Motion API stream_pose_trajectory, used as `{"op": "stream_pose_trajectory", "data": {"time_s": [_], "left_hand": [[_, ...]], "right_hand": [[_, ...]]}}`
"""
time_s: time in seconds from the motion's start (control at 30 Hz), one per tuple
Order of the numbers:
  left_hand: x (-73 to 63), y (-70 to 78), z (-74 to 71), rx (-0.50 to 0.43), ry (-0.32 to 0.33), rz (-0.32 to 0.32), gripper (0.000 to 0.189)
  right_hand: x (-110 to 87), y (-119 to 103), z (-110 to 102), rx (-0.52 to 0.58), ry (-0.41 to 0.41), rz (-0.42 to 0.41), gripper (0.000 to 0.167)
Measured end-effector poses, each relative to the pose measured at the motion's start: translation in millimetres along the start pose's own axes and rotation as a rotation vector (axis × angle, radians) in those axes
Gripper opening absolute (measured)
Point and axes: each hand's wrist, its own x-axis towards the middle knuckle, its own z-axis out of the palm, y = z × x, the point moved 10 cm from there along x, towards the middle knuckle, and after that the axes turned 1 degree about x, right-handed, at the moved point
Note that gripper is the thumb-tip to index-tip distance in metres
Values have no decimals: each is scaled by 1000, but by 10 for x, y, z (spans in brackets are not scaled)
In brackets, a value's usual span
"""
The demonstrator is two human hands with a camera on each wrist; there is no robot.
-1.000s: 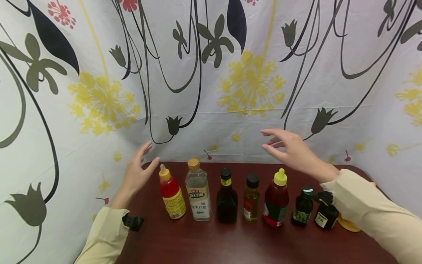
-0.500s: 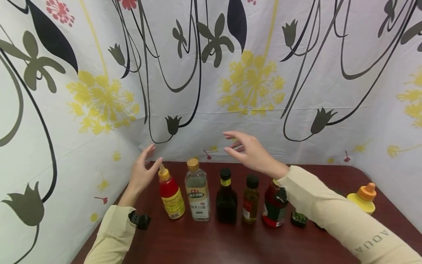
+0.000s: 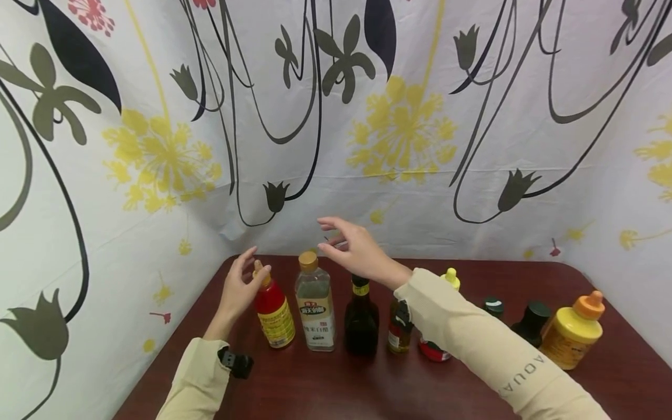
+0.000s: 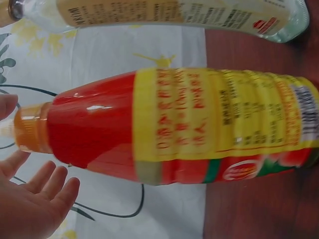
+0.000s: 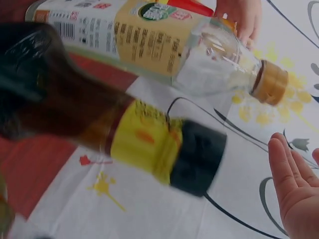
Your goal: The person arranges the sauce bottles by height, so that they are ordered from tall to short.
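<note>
Left hand [image 3: 237,294] at the upper end of the red bottle [image 3: 275,319], which stands at the left end of a row of bottles on the dark red table [image 3: 315,391]. Hand lies on the bottle's left side; thumb and forefinger are parted, one on either side of the orange cap [image 4: 34,128], other fingers loosely extended. Nothing gripped; whether a fingertip touches the cap cannot be told. Bottle upright, its yellow label below the level of the hand. Right hand [image 3: 361,251] is raised, fingers relaxed and slightly bent, pointing left, thumb apart, holding nothing. It hangs above the row, beyond the top of the dark bottle [image 3: 361,324], its fingers to the right of the clear bottle [image 3: 315,315] with the tan cap; in the right wrist view hand and caps are apart. Clear bottle stands just right of the red one, dark bottle next to the right. Right sleeve [image 3: 462,332] partly covers the small bottle [image 3: 397,340] and the yellow-capped bottle [image 3: 450,277]. Farther right: two dark-capped bottles, then the yellow bottle [image 3: 571,335] with an orange top. Flower-printed cloth [image 3: 336,140] hangs along the far side.
</note>
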Motion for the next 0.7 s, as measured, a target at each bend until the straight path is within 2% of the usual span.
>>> {"op": "stream_pose_trajectory", "data": {"time_s": [0.07, 0.2, 0.27, 0.47, 0.7], "left_hand": [[-13, -58, 38, -20, -9, -13, 54], [-1, -290, 103, -42, -13, -43, 52], [-4, -358, 137, -50, -16, -57, 51], [-34, -401, 237, -73, -26, -43, 47], [-47, -526, 270, -36, 44, -53, 40]], "right_hand": [[10, 8, 61, 18, -9, 7, 45], [16, 30, 190, 40, -37, 24, 46], [19, 42, 250, 42, -50, 28, 46], [34, 103, 400, -3, -87, 65, 49], [15, 133, 492, -29, -84, 82, 49]]}}
